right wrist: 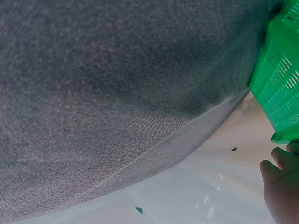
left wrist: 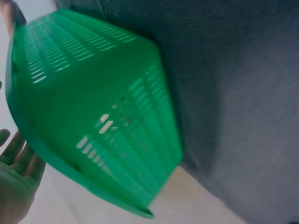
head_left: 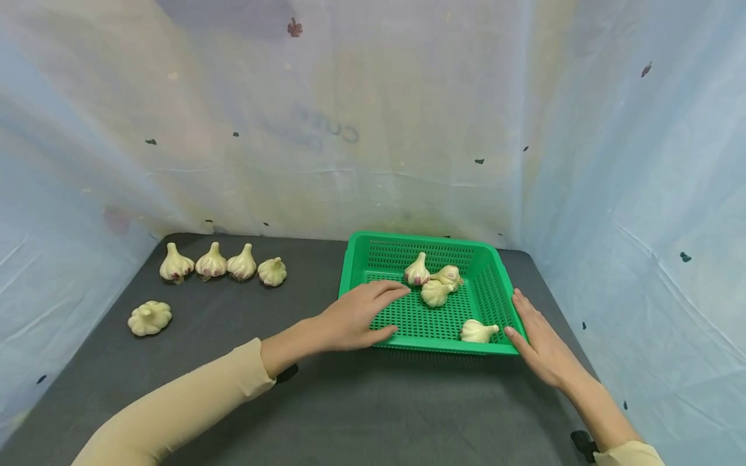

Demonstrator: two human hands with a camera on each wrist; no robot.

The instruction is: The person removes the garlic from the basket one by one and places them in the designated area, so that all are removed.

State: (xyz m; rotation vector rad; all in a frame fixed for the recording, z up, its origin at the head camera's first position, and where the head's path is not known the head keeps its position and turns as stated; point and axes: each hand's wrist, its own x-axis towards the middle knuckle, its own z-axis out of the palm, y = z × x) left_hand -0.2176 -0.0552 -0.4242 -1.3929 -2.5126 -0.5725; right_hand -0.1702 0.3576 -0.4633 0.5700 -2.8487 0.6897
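Note:
A green perforated plastic basket [head_left: 419, 343] sits on the dark table, right of centre in the head view. Inside it lie several garlic bulbs: a cluster of three at the back, including one upright garlic bulb [head_left: 417, 270], and a lone garlic bulb [head_left: 478, 331] near the front right corner. My left hand [head_left: 361, 317] is over the basket's left front corner, fingers extended and nothing held; whether it touches the rim is unclear. Along the right rim my right hand [head_left: 542, 343] rests with its fingers straight. In the left wrist view, the basket's wall [left wrist: 88, 88] fills much of the frame.
On the table's left side stand several more garlic bulbs: a back row with one garlic bulb [head_left: 175, 264] at its left end, and a single garlic bulb [head_left: 149, 318] nearer the front. Pale plastic sheeting [head_left: 408, 129] surrounds the dark tabletop [head_left: 373, 414].

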